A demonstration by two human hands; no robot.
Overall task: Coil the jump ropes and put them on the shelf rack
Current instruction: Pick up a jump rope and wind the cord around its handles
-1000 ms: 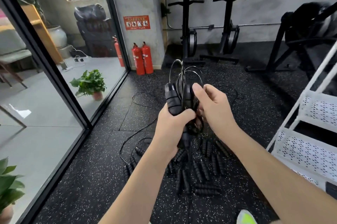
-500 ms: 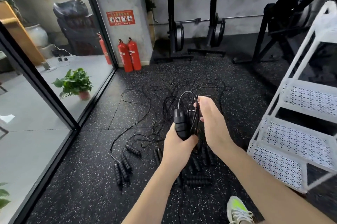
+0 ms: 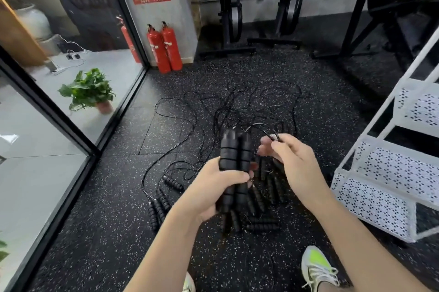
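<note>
Gripping two black handles (image 3: 234,163), left hand (image 3: 213,187) – right hand (image 3: 292,161) pinching cord (image 3: 270,136) – beside white shelf rack (image 3: 380,172)

Ribbed matt foam handles (image 3: 234,156); glossy thin cord (image 3: 269,133); speckled rubber floor (image 3: 95,232); perforated white metal rack (image 3: 389,170)

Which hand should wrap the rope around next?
The right hand, probably. It already pinches the thin black cord, while the left hand is busy gripping both handles together.
</note>
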